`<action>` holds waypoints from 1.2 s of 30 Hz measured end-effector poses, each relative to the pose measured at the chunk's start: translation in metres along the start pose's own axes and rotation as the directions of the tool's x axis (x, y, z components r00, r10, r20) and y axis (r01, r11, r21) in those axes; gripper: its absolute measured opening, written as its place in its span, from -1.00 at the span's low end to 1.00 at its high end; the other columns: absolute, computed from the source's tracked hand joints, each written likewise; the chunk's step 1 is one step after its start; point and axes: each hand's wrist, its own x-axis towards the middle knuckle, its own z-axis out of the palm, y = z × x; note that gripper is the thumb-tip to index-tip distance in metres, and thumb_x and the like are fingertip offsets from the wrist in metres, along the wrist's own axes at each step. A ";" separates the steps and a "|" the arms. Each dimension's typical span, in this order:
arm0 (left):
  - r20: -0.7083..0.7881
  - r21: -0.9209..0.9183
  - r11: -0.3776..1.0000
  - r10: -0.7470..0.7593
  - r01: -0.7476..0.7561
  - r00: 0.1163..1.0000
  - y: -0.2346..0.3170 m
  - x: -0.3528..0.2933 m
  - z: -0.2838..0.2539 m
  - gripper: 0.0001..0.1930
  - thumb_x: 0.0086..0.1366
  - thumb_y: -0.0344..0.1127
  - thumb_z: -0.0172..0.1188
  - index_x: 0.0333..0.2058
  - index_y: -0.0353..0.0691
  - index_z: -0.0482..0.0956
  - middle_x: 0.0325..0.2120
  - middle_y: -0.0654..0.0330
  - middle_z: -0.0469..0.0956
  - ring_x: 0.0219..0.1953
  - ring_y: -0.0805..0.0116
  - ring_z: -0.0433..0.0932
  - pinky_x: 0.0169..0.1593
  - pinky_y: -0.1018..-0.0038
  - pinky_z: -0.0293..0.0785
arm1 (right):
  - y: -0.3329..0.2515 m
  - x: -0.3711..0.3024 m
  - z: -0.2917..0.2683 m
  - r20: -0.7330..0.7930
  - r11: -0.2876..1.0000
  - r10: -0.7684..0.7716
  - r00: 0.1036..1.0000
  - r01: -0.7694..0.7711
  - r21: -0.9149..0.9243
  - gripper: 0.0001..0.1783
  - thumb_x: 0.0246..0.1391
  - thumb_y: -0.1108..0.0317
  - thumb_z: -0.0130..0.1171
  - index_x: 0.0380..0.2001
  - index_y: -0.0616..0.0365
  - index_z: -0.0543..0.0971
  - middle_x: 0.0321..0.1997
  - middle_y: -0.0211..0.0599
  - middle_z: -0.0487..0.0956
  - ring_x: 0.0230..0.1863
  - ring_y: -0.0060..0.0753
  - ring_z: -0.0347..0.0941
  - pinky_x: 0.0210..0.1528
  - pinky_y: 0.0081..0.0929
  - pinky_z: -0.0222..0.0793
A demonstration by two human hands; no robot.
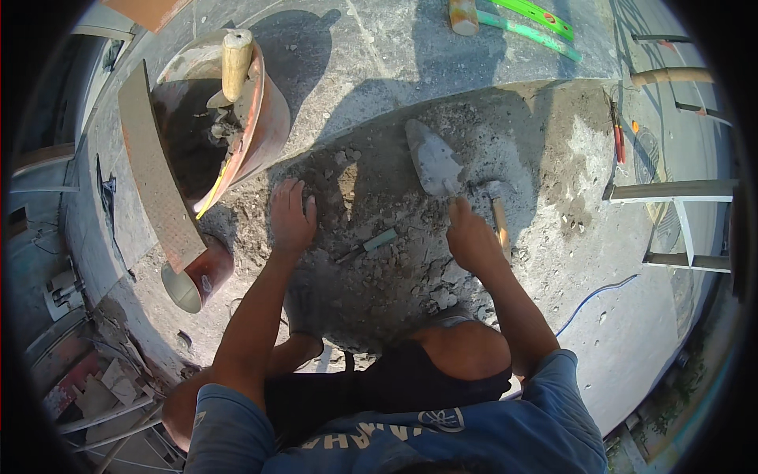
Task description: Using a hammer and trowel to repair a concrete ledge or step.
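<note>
My right hand (474, 243) is wrapped round the handle of a pointing trowel (433, 160), its dusty blade lying on the rough, mortar-covered ground and pointing away from me. Just right of that hand is a wooden-handled tool (500, 221) whose head is hard to make out in the grey powder. My left hand (293, 217) rests palm down on the crumbly ground near the bucket, fingers stretched out and holding nothing. Between my forearms lies a small tool with a pale green handle (380, 240), among loose mortar crumbs (442, 292).
At the far left stands a large bucket (272, 118) with a wooden-handled tool (236, 65) in it. A plank (158, 170) leans against it above a can (207, 272). Beyond lie a mallet (463, 17) and green level (537, 16); rightward, pliers (619, 138), metal frame (671, 192), blue cord (596, 294).
</note>
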 end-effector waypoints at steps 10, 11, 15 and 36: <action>-0.067 -0.036 0.996 -0.082 0.080 0.994 0.014 -0.010 0.020 -0.60 0.21 -0.33 0.12 0.01 -0.36 0.39 0.01 -0.09 0.38 0.09 -0.13 0.34 0.21 0.00 0.23 | -0.064 -0.009 0.031 0.259 0.999 -0.052 0.964 0.055 -0.003 -0.67 0.10 0.45 -0.08 -0.04 0.22 0.28 -0.31 0.25 0.56 -0.21 0.19 0.55 -0.21 0.06 0.44; -0.071 -0.032 0.996 -0.085 0.083 0.994 0.010 -0.012 0.016 -0.60 0.21 -0.33 0.12 0.01 -0.36 0.39 0.01 -0.09 0.38 0.09 -0.13 0.34 0.21 0.00 0.23 | -0.058 -0.010 0.011 0.176 0.999 0.033 0.984 -0.037 0.020 -0.66 0.10 0.45 -0.08 -0.03 0.21 0.28 -0.32 0.24 0.56 -0.22 0.19 0.55 -0.21 0.06 0.44; -0.076 -0.049 0.997 -0.069 0.066 0.995 0.008 -0.014 0.017 -0.60 0.21 -0.34 0.11 0.01 -0.35 0.39 0.00 -0.07 0.38 0.09 -0.11 0.34 0.22 0.01 0.21 | -0.001 0.013 -0.016 -0.068 0.985 0.155 0.985 -0.160 -0.063 -0.68 0.11 0.45 -0.10 -0.04 0.24 0.28 -0.34 0.22 0.56 -0.24 0.22 0.54 -0.19 0.04 0.44; 0.487 -0.112 0.980 0.199 -0.165 0.850 0.110 -0.064 0.058 -0.47 0.07 -0.09 0.32 -0.09 -0.33 0.41 -0.18 -0.08 0.43 -0.11 -0.09 0.44 -0.04 0.09 0.36 | 0.216 -0.092 0.010 -0.427 0.742 0.666 0.611 -0.487 0.460 -0.32 0.02 0.18 0.18 0.22 0.05 0.29 -0.10 0.20 0.55 -0.03 0.20 0.48 0.02 -0.07 0.38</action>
